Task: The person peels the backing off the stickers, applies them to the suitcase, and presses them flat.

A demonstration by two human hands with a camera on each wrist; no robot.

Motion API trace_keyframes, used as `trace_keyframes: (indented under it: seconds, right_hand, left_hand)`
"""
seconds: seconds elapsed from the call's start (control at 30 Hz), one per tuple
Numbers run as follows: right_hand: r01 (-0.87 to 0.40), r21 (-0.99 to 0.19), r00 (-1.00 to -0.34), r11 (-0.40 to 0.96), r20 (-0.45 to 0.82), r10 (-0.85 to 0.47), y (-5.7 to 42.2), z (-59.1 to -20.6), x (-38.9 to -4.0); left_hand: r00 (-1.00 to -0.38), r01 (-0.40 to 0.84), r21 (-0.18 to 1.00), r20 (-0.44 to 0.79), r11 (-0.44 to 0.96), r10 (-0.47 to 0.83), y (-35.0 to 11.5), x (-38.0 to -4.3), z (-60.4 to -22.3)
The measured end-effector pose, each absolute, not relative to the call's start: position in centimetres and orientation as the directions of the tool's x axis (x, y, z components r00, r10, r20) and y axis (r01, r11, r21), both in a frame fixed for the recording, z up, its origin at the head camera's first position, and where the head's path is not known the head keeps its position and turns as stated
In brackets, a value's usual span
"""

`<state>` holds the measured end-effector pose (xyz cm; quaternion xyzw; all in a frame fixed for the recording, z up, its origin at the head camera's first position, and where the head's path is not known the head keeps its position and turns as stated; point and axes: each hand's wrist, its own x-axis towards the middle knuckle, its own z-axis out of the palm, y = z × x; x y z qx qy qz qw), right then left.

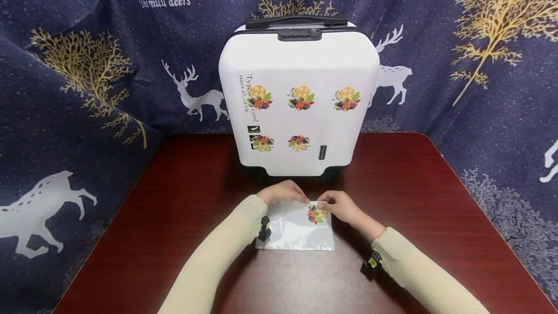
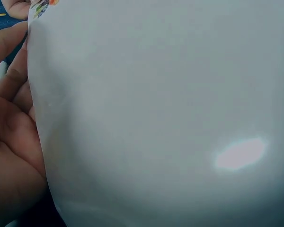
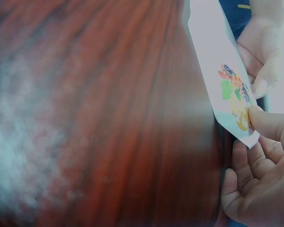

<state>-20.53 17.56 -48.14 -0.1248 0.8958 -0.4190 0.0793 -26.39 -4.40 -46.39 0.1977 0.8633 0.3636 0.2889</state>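
Observation:
A glossy white sticker sheet (image 1: 292, 232) is held up off the dark red table, with one fruit sticker (image 1: 315, 214) printed in colour at its upper right corner. My left hand (image 1: 283, 192) grips the sheet's far edge, left of the sticker. At that same corner my right hand (image 1: 343, 206) pinches the sheet; in the right wrist view its thumb (image 3: 270, 124) lies on the front by the sticker, with fingers behind. The sheet (image 2: 156, 94) fills most of the left wrist view and hides part of the left fingers.
Behind the hands a white suitcase (image 1: 301, 57) stands upright on the table (image 1: 183, 197), several fruit stickers (image 1: 301, 98) on its front. A dark blue cloth (image 1: 192, 38) with deer and trees hangs around the back and sides.

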Motion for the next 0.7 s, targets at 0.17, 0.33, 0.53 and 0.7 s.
trace_keyframes:
  seconds: [0.17, 0.33, 0.53, 0.7]
  right_hand:
    - [-0.152, -0.772, -0.956, 0.617, -0.043, -0.29, 17.57, -48.31, -20.59]
    - [-0.167, -0.776, -0.952, 0.609, -0.035, -0.305, 17.59, -48.14, -20.61]
    - [-0.168, -0.799, -0.94, 0.578, -0.046, -0.337, 17.44, -47.57, -20.59]
    - [-0.2, -0.82, -0.921, 0.536, -0.029, -0.389, 17.21, -47.33, -20.63]
  left_hand:
    - [-0.757, 0.125, 0.748, -0.353, 0.652, 0.549, -4.42, -26.49, -46.75]
    - [-0.76, 0.123, 0.748, -0.352, 0.653, 0.546, -4.55, -26.44, -46.83]
    - [-0.765, 0.114, 0.742, -0.359, 0.66, 0.535, -4.71, -26.35, -46.89]
    - [-0.751, 0.125, 0.739, -0.365, 0.662, 0.55, -4.65, -26.3, -46.87]
